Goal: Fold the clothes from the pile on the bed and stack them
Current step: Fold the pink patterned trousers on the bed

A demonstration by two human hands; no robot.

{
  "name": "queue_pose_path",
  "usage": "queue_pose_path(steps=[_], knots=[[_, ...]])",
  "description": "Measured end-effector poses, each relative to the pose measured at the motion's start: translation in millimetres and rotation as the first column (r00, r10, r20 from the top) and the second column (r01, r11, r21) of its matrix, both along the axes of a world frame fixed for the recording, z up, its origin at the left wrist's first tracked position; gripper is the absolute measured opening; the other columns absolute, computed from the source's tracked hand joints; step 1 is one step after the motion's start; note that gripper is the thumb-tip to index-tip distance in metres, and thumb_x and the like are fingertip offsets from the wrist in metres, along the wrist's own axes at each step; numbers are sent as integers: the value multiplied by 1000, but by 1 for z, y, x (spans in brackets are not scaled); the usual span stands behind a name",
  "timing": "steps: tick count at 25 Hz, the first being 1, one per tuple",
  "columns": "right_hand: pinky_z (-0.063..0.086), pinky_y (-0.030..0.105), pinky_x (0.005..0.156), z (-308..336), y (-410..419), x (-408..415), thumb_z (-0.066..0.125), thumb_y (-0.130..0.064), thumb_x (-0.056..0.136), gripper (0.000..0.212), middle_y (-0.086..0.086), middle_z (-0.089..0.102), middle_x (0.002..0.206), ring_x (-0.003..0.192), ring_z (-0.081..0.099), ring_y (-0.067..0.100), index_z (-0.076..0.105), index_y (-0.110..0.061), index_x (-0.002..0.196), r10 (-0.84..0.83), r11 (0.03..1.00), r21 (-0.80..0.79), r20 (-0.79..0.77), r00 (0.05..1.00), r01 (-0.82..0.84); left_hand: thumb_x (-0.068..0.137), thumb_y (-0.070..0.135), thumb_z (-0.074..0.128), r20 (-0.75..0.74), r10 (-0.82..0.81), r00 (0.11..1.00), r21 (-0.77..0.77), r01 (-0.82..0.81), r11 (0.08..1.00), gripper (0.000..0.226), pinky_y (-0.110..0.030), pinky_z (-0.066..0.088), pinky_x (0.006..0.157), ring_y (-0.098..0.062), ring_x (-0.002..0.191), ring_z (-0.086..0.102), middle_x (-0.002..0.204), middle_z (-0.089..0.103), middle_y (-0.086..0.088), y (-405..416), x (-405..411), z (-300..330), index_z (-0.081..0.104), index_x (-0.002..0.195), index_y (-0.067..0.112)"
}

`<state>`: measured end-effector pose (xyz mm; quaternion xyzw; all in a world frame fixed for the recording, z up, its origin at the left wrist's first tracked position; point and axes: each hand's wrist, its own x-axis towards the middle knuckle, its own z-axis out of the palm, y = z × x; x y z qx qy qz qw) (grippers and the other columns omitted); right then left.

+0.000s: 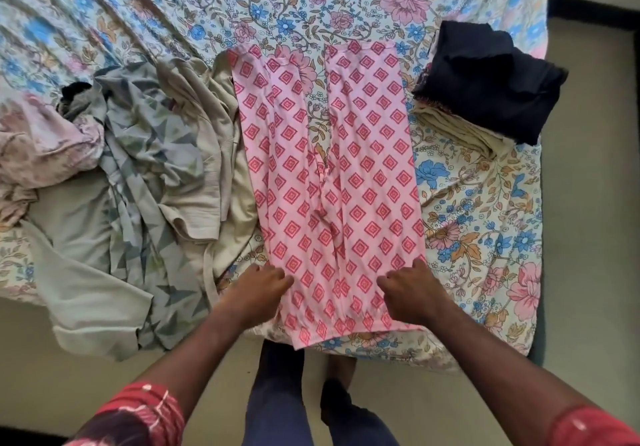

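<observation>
Clothes: crumpled grey-beige pile [138, 168] left of frame, unfolded. Pink diamond-print trousers [332, 175] flat at centre, left hand [258, 288] and right hand [410, 291] gripping waistband. Folded dark-and-cream stack [485, 89] upper right. Most remains.

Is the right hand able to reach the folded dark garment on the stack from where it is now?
Probably yes. The right hand rests on the pink trousers near the bed edge, and only bare floral sheet lies between it and the dark garment. It would need a long forward stretch.

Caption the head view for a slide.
Both hands, left and right, press pink patterned trousers flat on the bed.
</observation>
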<state>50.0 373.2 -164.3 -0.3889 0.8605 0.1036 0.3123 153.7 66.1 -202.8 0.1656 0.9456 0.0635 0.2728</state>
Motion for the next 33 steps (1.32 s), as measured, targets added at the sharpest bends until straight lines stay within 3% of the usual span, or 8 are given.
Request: queue_pose_path(steps=[3,8,13,17,23,25,29,33], knots=[[49,43,99,-3,-55,-55,51,-32,100,25,-3,71,91,83,71,20,66,-20,116,-59,998,1,-19,998,59,92,19,62,-139,281,950,137,-262,955,26,-42,57,76,-27,90,67,104,69,-6,-32,-76,6,67,117,14],[60,34,81,-6,-157,-170,57,-27,100,21,-7,66,86,74,64,11,69,-25,117,-390,909,-136,55,919,394,92,16,65,-92,819,566,490,-690,532,19,-36,52,77,-32,89,67,96,70,-10,-103,-210,27,68,109,8],[56,38,91,-32,-248,-294,51,-21,105,27,7,72,117,95,66,20,67,-13,125,-718,528,-396,264,644,751,90,35,74,164,960,226,413,-900,141,33,-30,50,80,-27,90,64,96,68,-6,-160,-331,24,67,108,9],[50,48,107,-52,-305,-360,55,-32,104,47,14,60,140,124,61,32,52,-8,143,-806,255,-299,459,373,919,83,41,82,334,940,62,279,-960,-35,27,-27,49,63,-17,72,64,78,66,4,-170,-373,5,62,84,23],[64,49,80,-77,-332,-388,58,-34,104,10,3,73,99,83,74,23,66,-29,100,-797,80,-287,556,234,955,105,25,47,323,935,-148,403,-872,-278,12,-32,54,53,-18,68,65,90,63,-2,-180,-401,-11,52,114,20],[65,48,75,-79,-328,-391,56,-30,105,9,9,73,98,80,74,24,62,-25,101,-783,-8,-264,602,158,965,110,27,38,170,979,-114,392,-903,-173,14,-29,41,47,-12,63,52,84,49,1,-186,-393,-14,40,117,15],[62,50,86,-81,-328,-392,69,-30,97,11,2,71,102,91,73,26,60,-25,96,-763,59,-240,615,199,969,104,20,55,102,990,93,447,-894,38,26,-42,60,66,-22,78,63,102,61,-7,-189,-378,-12,35,120,19],[61,40,83,-66,-297,-396,70,-22,97,19,6,66,110,95,68,23,58,-19,112,-799,52,-422,526,291,905,92,27,69,-390,756,526,359,-670,650,37,-39,45,86,-24,102,52,115,53,-10,-181,-382,-15,49,120,15]])
